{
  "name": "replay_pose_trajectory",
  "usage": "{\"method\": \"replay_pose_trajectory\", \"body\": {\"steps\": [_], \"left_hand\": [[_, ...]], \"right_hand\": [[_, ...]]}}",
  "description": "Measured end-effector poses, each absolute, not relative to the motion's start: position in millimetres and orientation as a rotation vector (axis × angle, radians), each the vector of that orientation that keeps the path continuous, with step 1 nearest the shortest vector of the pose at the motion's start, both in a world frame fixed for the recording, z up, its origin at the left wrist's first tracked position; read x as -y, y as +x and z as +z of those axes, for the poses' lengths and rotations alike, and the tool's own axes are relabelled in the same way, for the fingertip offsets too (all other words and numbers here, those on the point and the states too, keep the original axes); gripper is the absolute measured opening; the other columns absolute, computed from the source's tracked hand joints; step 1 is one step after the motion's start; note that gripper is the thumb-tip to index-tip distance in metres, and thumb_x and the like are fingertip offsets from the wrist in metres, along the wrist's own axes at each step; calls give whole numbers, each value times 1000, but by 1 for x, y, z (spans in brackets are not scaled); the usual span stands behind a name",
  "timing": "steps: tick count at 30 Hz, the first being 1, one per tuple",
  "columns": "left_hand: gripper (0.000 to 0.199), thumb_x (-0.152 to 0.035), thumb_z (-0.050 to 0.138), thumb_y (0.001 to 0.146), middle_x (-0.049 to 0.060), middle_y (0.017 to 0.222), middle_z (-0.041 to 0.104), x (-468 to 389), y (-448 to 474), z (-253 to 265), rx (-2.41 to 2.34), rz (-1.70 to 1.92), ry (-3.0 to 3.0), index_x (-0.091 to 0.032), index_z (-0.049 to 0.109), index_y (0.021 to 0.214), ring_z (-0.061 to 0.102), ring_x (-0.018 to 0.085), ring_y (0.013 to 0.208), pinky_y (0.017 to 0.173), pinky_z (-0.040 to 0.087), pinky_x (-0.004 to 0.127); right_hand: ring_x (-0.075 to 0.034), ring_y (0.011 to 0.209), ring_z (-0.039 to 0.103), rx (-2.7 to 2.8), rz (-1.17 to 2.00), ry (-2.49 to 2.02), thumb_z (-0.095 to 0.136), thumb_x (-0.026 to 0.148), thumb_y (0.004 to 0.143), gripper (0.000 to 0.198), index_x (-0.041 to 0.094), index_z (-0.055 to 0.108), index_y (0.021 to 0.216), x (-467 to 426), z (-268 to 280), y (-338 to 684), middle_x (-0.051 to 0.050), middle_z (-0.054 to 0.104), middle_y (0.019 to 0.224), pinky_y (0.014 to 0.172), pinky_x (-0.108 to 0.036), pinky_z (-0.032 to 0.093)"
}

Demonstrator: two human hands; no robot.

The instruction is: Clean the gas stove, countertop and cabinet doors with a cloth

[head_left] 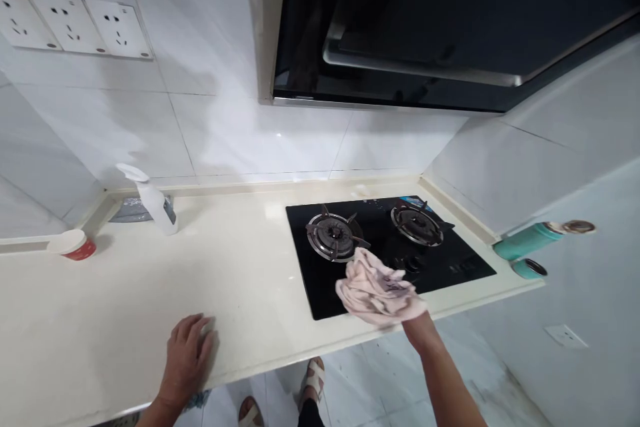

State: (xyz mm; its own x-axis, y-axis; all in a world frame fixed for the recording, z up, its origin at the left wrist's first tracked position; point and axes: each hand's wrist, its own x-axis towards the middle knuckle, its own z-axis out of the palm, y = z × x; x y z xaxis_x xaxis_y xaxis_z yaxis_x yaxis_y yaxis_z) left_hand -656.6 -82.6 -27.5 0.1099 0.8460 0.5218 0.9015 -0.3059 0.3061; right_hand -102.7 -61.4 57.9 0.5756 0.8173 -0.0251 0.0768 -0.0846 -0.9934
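Note:
A crumpled pale pink cloth (377, 290) is held over the front edge of the black gas stove (320, 293). My right hand (417, 327) grips it, with the fingers hidden under its folds. Whether the cloth touches the glass I cannot tell. The left burner (334, 235) is just behind the cloth, and the right burner (417, 223) is farther back. My left hand (187, 350) rests on the cream countertop (240, 280) near its front edge, fingers loosely bent and holding nothing.
A white spray bottle (155, 203) stands at the back left beside a silvery wrapped item (131, 209). A red and white paper cup (75, 245) is farther left. Two green containers (527, 241) sit at the right end. The dark range hood (425, 27) overhangs the stove.

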Motion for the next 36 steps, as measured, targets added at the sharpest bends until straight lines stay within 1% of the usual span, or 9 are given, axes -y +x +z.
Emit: {"method": "replay_pose_trajectory", "body": {"steps": [4,8,11,15,22,29,33,35,36], "left_hand": [[26,-33,52,97,10,118,63,90,-657,-27,1766,-1010,-2256,-24,61,119,60,26,110,94,48,43],[27,-34,52,96,10,120,64,105,-651,-23,1801,-946,-2218,-25,62,119,60,27,111,92,48,41],[26,-38,52,95,9,119,66,112,-644,-16,1844,-834,-2202,-25,65,114,60,27,111,90,47,41],[26,-39,52,95,9,118,67,114,-637,-8,1878,-740,-2193,-25,68,109,58,28,114,91,45,41],[27,-42,52,94,9,120,67,115,-635,-5,1896,-697,-2206,-26,69,108,57,28,114,92,41,41],[30,-45,52,93,8,124,65,116,-635,1,1906,-732,-2189,-28,70,110,55,29,120,96,38,44],[30,-45,51,94,7,125,65,115,-635,1,1909,-710,-2222,-29,69,111,55,28,119,96,38,43],[30,-45,51,95,8,126,65,114,-633,1,1904,-702,-2232,-29,69,112,55,28,120,96,37,43],[30,-44,51,95,8,125,65,114,-633,1,1902,-699,-2233,-28,69,112,54,28,120,97,37,43]], "right_hand": [[-36,108,55,682,410,-1868,57,56,65,57,17,66,105,73,29,-86,-16,63,110,102,-60,38],[-34,126,48,1086,336,-1919,51,63,78,67,21,60,130,58,23,-118,-16,55,135,109,-52,36],[-37,143,32,1472,352,-2148,45,69,85,76,27,45,148,17,23,-161,-13,36,156,113,-58,29],[-47,148,14,1536,318,-2444,56,70,80,83,27,44,150,-27,20,-201,-13,22,163,114,-68,14],[-43,129,37,1726,101,-2223,59,45,87,45,25,64,126,6,24,-269,-15,47,144,101,-62,31],[-28,109,52,1938,686,-1374,71,20,65,38,27,66,103,99,21,-370,-4,62,110,97,-46,42],[-24,101,62,1448,1100,-1366,64,27,76,42,27,60,118,117,51,-326,-5,64,117,88,-40,53],[-24,97,64,1243,1097,-1506,60,38,85,47,28,53,130,109,68,-270,-6,65,120,84,-41,55],[-24,103,64,1207,1000,-1564,62,43,85,52,28,50,133,101,74,-238,-7,63,125,89,-42,54]]}}
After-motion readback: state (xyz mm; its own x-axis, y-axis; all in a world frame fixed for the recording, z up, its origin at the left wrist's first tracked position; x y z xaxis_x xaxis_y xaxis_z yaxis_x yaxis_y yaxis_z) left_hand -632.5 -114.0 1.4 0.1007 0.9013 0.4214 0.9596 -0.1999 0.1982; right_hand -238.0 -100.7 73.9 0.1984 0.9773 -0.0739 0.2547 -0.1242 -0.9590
